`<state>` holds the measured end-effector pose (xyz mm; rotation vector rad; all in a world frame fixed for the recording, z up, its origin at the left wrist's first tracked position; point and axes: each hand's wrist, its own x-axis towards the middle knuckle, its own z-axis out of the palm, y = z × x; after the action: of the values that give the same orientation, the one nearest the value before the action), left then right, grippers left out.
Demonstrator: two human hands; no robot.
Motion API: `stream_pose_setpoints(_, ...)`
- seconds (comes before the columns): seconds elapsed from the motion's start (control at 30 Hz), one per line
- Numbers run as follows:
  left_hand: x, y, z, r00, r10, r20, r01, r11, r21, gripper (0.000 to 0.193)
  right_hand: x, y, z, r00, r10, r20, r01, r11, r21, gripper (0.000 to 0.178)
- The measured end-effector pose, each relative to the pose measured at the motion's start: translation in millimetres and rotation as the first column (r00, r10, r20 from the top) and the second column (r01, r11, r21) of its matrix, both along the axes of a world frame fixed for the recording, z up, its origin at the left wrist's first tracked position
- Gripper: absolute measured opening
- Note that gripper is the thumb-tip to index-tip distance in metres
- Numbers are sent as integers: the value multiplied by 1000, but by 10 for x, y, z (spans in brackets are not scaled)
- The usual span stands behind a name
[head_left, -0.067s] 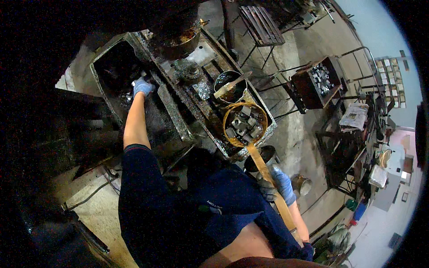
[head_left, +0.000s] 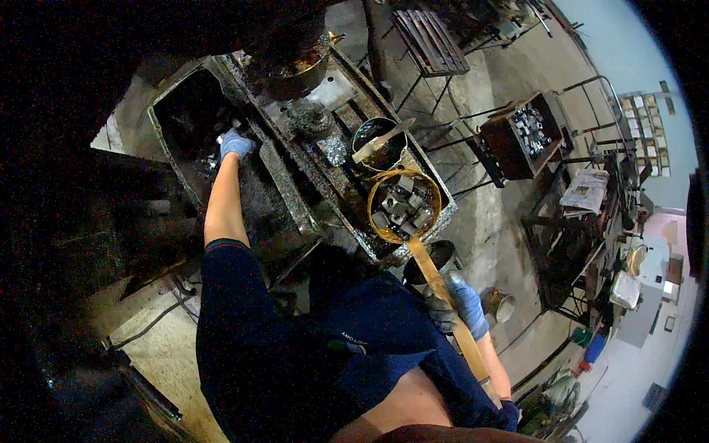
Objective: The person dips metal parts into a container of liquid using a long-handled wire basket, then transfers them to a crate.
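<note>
My left hand, in a blue glove, reaches down into a dark, deep tray. Small shiny metal pieces lie beside it; its fingers are lost in shadow and behind the back of the hand. At my right side, my right hand, gloved in blue with dirty grey fingers, is wrapped round a long flat wooden handle. The handle's far end meets a round yellow-rimmed basket. Several grey metal blocks fill this basket, which rests on the near corner of a grimy metal bench.
Behind the basket stands a bucket with a flat wooden-handled brush across it. A larger sooty pot is further back. To the right are a box of metal pieces, a slatted stool and a metal pail.
</note>
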<state>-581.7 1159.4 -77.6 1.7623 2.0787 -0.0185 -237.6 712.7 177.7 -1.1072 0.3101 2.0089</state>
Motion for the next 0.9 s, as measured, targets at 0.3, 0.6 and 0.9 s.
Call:
stream_pose_setpoints(0.3, 202, -200, 200, 982, 182, 49, -186, 978, 92, 41, 5, -32, -31, 1000, -4, 29, 6, 998, -59, 49)
stream_pose_setpoints(0.6, 181, -531, 817, 453, 433, 779, -617, 783, -77, 21, 108, -29, -92, 999, 25, 46, -25, 1000, -6, 45)
stream_pose_setpoints(0.9, 657, -1848, 2152, 194, -48, 980, -322, 941, 110, 33, 170, 34, -51, 994, 23, -110, -28, 999, -45, 39)
